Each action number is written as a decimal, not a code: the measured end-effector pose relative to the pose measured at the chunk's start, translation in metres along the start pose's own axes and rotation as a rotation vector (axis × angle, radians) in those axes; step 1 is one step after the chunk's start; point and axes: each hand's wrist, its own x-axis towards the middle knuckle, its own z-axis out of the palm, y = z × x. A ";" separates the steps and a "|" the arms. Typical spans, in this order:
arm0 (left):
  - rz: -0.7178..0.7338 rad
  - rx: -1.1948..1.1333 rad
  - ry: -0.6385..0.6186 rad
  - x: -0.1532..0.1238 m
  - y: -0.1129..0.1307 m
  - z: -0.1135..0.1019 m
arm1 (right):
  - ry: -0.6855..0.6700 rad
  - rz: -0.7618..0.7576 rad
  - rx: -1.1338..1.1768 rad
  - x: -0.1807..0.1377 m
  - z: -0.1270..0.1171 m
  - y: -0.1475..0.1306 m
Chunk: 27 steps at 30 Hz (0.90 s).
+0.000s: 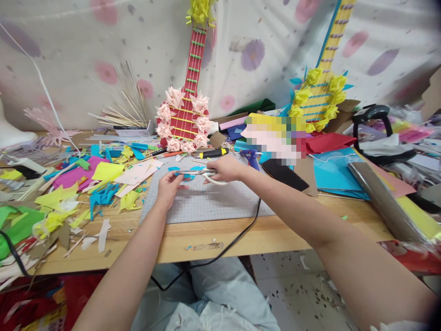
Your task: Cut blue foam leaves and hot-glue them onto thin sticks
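My right hand (225, 168) is closed round the pale handles of a pair of scissors (216, 181), whose blades point left. At the blade tips, my left hand (168, 187) pinches a small piece of blue paper (175, 170) between thumb and fingers. More blue paper (197, 168) shows just behind the blades; whether it is the same piece I cannot tell. Both hands are above a grey cutting mat (220, 204). Just beyond them lie a yellow and black utility knife (213, 153) and, to the right, a blue glue gun (252, 159).
A red paper guitar (195, 69) with pink paper flowers leans against the back curtain; a yellow one (329, 59) stands right. Paper scraps (106, 171) cover the table's left side. A black cord (237, 239) crosses the front edge. A brown roll (386, 202) lies right.
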 end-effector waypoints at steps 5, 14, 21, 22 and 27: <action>0.028 0.020 0.033 0.001 0.001 -0.002 | 0.001 0.005 -0.028 0.004 -0.003 0.001; 0.123 -0.022 0.206 0.011 0.007 -0.020 | 0.052 -0.069 -0.040 0.045 -0.018 -0.015; 0.110 -0.103 0.367 0.020 0.004 -0.033 | 0.121 0.181 -0.013 0.077 -0.011 -0.010; 0.093 -0.115 0.384 0.020 0.003 -0.034 | 0.121 0.244 -0.015 0.078 -0.006 -0.003; 0.022 -0.190 0.416 0.021 0.005 -0.033 | 0.065 0.476 -0.029 0.070 0.024 0.036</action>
